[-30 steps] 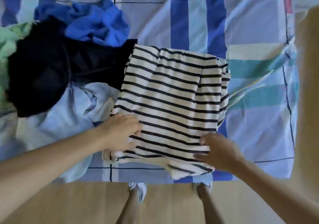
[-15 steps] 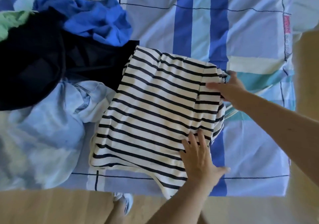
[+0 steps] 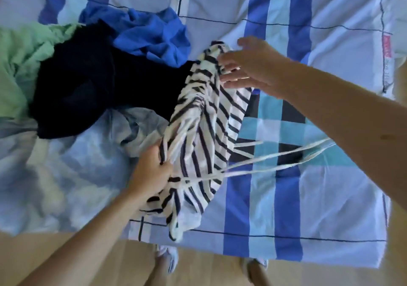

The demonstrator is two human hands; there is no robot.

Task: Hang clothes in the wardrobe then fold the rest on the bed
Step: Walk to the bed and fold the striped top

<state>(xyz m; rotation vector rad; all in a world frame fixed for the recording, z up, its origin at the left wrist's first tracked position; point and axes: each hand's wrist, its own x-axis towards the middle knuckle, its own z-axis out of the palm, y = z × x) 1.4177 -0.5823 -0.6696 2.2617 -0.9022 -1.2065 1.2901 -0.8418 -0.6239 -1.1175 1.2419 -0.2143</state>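
Note:
A white shirt with dark stripes [image 3: 204, 129] lies bunched in a long ridge across the checked blue bedsheet [image 3: 275, 208], lifted along its right side. My left hand [image 3: 152, 171] grips its near end at the bed's front. My right hand [image 3: 244, 63] holds the far end, fingers curled into the cloth. Left of the shirt sits a pile: a black garment [image 3: 94, 85], a bright blue one [image 3: 149, 36], a light green one [image 3: 19, 58] and a pale blue one [image 3: 72, 166].
The bed's front edge runs along the bottom, with wooden floor [image 3: 209, 268] below it and my feet in pale shoes [image 3: 167, 257] there. A pink label [image 3: 387, 48] marks the sheet's right edge. Bare sheet stretches to the right of the striped shirt.
The striped shirt lay flat and spread; now it is gathered into a ridge. My left hand moved to its near-left end, and my right hand shifted to its far end.

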